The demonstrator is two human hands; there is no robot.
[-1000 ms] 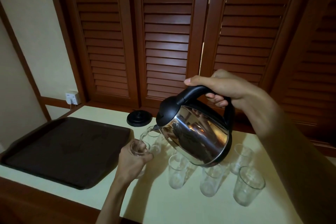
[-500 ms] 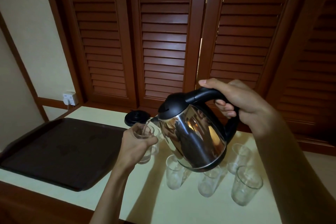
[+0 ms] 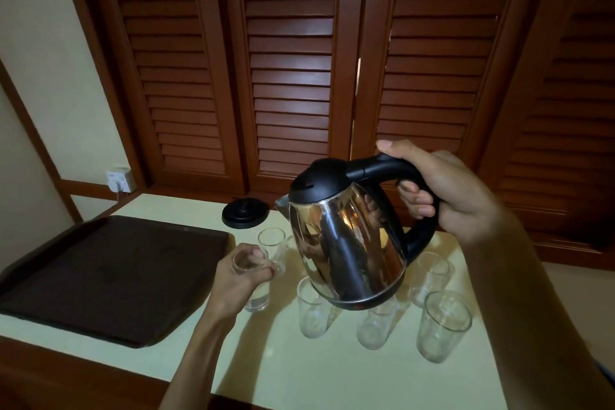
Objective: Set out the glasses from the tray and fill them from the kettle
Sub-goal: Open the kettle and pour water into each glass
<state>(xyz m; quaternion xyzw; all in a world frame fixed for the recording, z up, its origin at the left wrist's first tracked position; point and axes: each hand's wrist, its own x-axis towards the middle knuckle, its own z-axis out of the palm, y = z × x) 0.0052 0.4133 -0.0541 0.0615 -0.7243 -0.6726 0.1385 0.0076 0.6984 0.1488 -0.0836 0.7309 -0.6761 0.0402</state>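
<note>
The left hand (image 3: pixel 238 276) is wrapped around a thin, breakable glass (image 3: pixel 253 280), best held low around its wall. Beyond it to the right, the right hand (image 3: pixel 442 190) grips the kettle (image 3: pixel 346 243) by its handle; it is probably heavy and smooth-sided.

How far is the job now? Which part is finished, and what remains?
Setting out looks done: the tray is bare and six glasses stand on the counter. In hand: the left hand grips one glass, set on the counter with some water inside; the right hand holds the kettle nearly upright. Left: the other five glasses look empty.
</note>
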